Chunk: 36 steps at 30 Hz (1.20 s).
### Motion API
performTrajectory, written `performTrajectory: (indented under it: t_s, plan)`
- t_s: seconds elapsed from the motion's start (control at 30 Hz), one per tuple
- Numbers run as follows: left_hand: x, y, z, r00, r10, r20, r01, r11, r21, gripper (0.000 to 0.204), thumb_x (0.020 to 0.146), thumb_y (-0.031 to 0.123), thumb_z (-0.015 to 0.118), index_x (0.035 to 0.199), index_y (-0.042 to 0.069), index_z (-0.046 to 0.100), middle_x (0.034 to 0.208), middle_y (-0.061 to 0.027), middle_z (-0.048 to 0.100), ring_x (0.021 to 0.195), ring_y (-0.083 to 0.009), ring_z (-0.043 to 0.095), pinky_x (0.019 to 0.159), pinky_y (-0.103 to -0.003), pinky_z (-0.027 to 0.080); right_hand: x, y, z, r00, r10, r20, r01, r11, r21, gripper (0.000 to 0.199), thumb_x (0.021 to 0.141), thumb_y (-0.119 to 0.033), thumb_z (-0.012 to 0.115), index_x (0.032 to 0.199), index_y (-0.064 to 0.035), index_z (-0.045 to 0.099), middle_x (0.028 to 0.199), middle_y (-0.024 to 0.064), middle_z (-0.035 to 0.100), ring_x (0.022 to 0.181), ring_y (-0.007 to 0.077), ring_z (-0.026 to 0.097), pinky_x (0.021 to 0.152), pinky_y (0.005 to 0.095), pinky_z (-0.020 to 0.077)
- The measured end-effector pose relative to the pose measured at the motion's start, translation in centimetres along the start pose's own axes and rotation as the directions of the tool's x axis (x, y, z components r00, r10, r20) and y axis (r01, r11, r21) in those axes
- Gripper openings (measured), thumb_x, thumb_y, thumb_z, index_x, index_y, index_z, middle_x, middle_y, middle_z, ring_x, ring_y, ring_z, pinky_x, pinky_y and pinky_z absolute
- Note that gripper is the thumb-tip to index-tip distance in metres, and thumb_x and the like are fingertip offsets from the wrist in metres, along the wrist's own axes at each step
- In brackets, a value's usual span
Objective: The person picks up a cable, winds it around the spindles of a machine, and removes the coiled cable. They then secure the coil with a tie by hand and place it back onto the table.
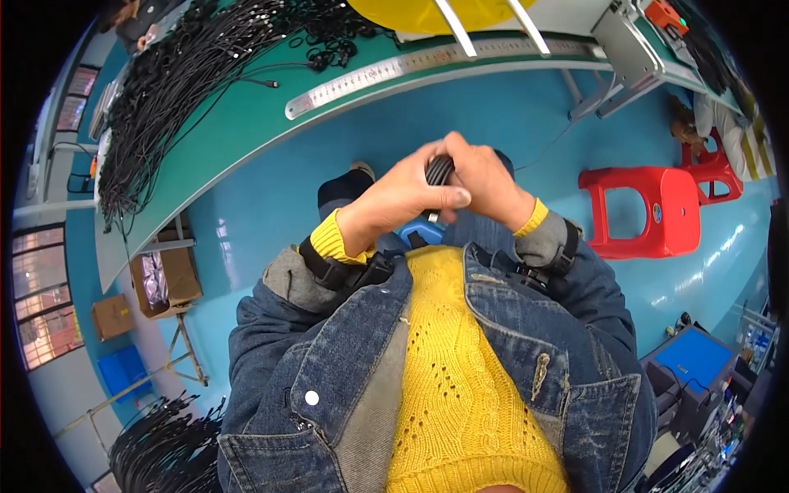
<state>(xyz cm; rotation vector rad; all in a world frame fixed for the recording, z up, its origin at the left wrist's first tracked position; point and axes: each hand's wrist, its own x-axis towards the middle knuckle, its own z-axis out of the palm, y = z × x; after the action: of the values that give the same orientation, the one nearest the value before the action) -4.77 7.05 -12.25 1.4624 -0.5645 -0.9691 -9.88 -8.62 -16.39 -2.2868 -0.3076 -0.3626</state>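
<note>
Between my two hands, in front of my body, is a coiled black cable. My left hand grips the coil from the left, its thumb stretched across the lower part. From the right, my right hand closes over the top and side of the same coil, slightly blurred. A small metal-looking end shows below the coil. Both hands are held over the gap between my lap and the green-topped table.
A heap of loose black cables covers the table's left side. A steel ruler lies along its near edge, by a yellow round thing. Red stools stand at right. Cardboard boxes and more black cables are at left.
</note>
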Motion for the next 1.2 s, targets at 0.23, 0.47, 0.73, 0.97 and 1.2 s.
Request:
performTrajectory:
  t_s: [0.23, 0.47, 0.73, 0.97, 1.2]
  plan:
    - [-0.5, -2.4, -2.6, 0.772, -0.560, 0.301, 0.617, 0.773, -0.146, 0.031, 0.081, 0.022, 0.064, 0.096, -0.003, 0.054, 0.078, -0.0088, 0.061, 0.064, -0.0123, 0.059, 0.044, -0.022, 0.045, 1.1, -1.9, 0.6, 0.892, -0.037, 0.451, 0.184, 0.940, -0.288, 0.014, 0.072, -0.007, 0.055, 0.080, -0.0016, 0.044, 0.062, 0.0175, 0.057, 0.058, 0.0359, 0.058, 0.051, 0.0401, 0.0460]
    - [-0.7, -2.3, -4.2, 0.883, -0.370, 0.291, 0.411, 0.907, -0.093, 0.015, 0.082, 0.013, 0.060, 0.087, 0.000, 0.056, 0.072, -0.0073, 0.060, 0.057, -0.0082, 0.056, 0.039, -0.018, 0.038, 2.6, -0.3, 2.8, 0.989, 0.013, 0.146, -0.060, 0.943, 0.328, 0.016, 0.067, -0.007, 0.057, 0.082, -0.0003, 0.053, 0.062, 0.0140, 0.060, 0.057, 0.0340, 0.059, 0.050, 0.0382, 0.0459]
    - [-1.6, -4.9, -4.5, 0.868, -0.433, 0.243, 0.487, 0.838, -0.247, 0.008, 0.081, 0.010, 0.058, 0.080, 0.002, 0.055, 0.069, -0.0035, 0.054, 0.057, -0.0062, 0.050, 0.038, -0.018, 0.034, 3.0, 0.3, 5.4, 0.955, -0.026, 0.296, 0.053, 0.995, -0.085, 0.022, 0.068, -0.011, 0.057, 0.087, 0.0007, 0.058, 0.066, 0.0194, 0.060, 0.067, 0.0365, 0.060, 0.059, 0.0424, 0.0487]
    - [-4.3, -7.2, -5.5, 0.899, -0.433, 0.062, 0.396, 0.745, -0.537, 0.004, 0.081, 0.006, 0.053, 0.084, 0.005, 0.050, 0.070, -0.0005, 0.046, 0.056, -0.0071, 0.042, 0.041, -0.020, 0.032, 6.9, -2.1, 4.6, 0.831, -0.167, 0.530, 0.111, 0.985, 0.135, 0.027, 0.075, -0.017, 0.059, 0.097, -0.0016, 0.055, 0.069, 0.0175, 0.060, 0.068, 0.0332, 0.060, 0.058, 0.0406, 0.0468]
    - [-5.7, -6.3, -7.0, 0.950, -0.194, -0.245, 0.003, 0.789, -0.614, 0.006, 0.080, 0.007, 0.053, 0.085, 0.006, 0.050, 0.067, 0.0001, 0.044, 0.057, -0.0069, 0.043, 0.043, -0.020, 0.034, 18.7, 0.9, 6.8, 0.985, 0.056, -0.160, -0.089, 0.974, -0.206, 0.025, 0.076, -0.024, 0.062, 0.086, -0.0017, 0.062, 0.070, 0.0155, 0.061, 0.064, 0.0312, 0.060, 0.059, 0.0393, 0.0472]
